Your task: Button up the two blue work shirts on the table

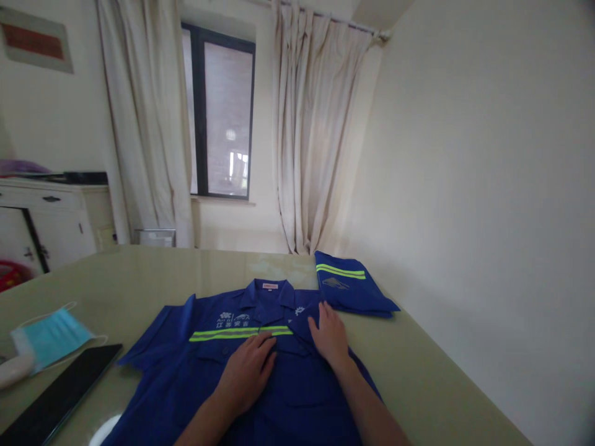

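A blue short-sleeved work shirt [181,371] with a yellow-green reflective stripe and white print lies spread face up, its collar pointing away from me. My left hand [248,371] rests on the middle of the chest, over the stripe, fingers laid on the cloth. Further right, my right hand [329,333] touches the shirt near the shoulder, where the sleeve side is folded inward; its fingers are stretched out, with the thumb apart. Just beyond that hand sits a folded blue garment [356,291] with a similar stripe.
On the table [149,266], a light blue face mask [58,337] and a black flat device [65,393] lie at the left. A white round object [105,431] shows at the bottom edge. A wall [465,186] runs along the right, and a white cabinet [60,217] stands far left.
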Demonstrator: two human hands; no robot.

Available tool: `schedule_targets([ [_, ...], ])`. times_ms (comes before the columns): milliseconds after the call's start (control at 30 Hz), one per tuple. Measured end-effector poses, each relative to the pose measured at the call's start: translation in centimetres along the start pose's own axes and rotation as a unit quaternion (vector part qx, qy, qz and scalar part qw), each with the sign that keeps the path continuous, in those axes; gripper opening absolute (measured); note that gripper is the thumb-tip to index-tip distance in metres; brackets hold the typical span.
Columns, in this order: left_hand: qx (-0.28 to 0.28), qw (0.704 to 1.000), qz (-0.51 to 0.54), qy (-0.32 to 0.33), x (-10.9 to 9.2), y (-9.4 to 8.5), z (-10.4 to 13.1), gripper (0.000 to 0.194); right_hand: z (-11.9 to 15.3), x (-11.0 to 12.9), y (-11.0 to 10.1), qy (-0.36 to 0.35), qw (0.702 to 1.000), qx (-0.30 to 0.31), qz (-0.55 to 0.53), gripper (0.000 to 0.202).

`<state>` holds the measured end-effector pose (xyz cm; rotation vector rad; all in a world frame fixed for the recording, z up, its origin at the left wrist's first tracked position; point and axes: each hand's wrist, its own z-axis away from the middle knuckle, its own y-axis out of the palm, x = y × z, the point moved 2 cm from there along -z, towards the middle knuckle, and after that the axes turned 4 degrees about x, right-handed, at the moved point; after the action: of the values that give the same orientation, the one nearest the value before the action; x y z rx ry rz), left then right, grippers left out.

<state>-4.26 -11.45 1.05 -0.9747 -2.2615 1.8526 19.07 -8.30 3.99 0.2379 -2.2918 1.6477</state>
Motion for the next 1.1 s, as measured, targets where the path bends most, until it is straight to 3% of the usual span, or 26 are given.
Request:
schedule_targets([
  [67,-0.031,0.997,-0.021,-0.069,3.4,-1.8,0.5,0.04,0.4,-0.7,2.7,0.013,0.997,0.071,0.039,0.061],
  [133,-0.094,0.977,-0.083,-0.172,7.8,-3.9,1.5,0.046,0.7,-1.4,4.2,-0.003,0.995,0.081,0.055,0.063],
  [200,-0.146,0.928,-0.179,-0.291,11.9,-5.9,3.1,0.05,0.8,-1.9,4.8,-0.015,0.996,0.069,0.06,0.062],
  [267,-0.136,0.873,-0.238,-0.403,14.8,-7.1,5.1,0.049,0.7,-2.0,4.9,-0.019,0.996,0.062,0.06,0.061],
  [300,-0.116,0.86,-0.251,-0.429,15.7,-7.4,5.9,0.049,0.5,-1.9,4.8,-0.02,0.996,0.059,0.058,0.06],
  [400,-0.074,0.876,-0.266,-0.396,16.6,-7.8,7.2,0.048,0.1,-1.6,4.6,-0.024,0.997,0.055,0.049,0.06],
  [467,-0.09,0.893,-0.262,-0.354,16.7,-8.3,7.1,0.046,0.0,-1.4,4.4,-0.028,0.997,0.053,0.052,0.058],
  [533,-0.123,0.898,-0.213,-0.365,16.8,-9.2,6.5,0.043,0.1,-1.4,4.3,-0.03,0.996,0.052,0.059,0.056],
  [600,-0.155,0.897,-0.094,-0.404,17.0,-10.6,5.8,0.04,0.2,-1.4,4.2,-0.027,0.996,0.053,0.06,0.055],
  [667,-0.177,0.899,0.091,-0.39,16.5,-12.1,5.0,0.038,0.4,-1.5,4.1,-0.025,0.997,0.052,0.057,0.054],
  [733,-0.149,0.898,0.293,-0.294,15.0,-13.5,4.0,0.043,0.4,-1.5,4.0,-0.026,0.997,0.05,0.057,0.054],
  [800,-0.09,0.877,0.425,-0.205,13.2,-14.2,3.2,0.053,0.5,-1.5,4.0,-0.029,0.996,0.048,0.062,0.054],
  [867,-0.052,0.878,0.437,-0.188,11.8,-13.3,2.5,0.062,0.5,-1.5,4.0,-0.031,0.996,0.045,0.068,0.053],
  [900,-0.046,0.897,0.395,-0.193,11.3,-12.3,2.1,0.067,0.5,-1.4,4.0,-0.031,0.996,0.042,0.069,0.053],
  [1000,-0.02,0.967,0.146,-0.207,10.6,-7.5,1.4,0.079,0.4,-1.4,3.9,-0.037,0.997,0.034,0.065,0.052],
  [1100,0.031,0.972,-0.066,-0.225,10.7,-3.0,1.3,0.077,0.1,-1.0,4.0,-0.069,0.996,0.044,0.046,0.052],
])
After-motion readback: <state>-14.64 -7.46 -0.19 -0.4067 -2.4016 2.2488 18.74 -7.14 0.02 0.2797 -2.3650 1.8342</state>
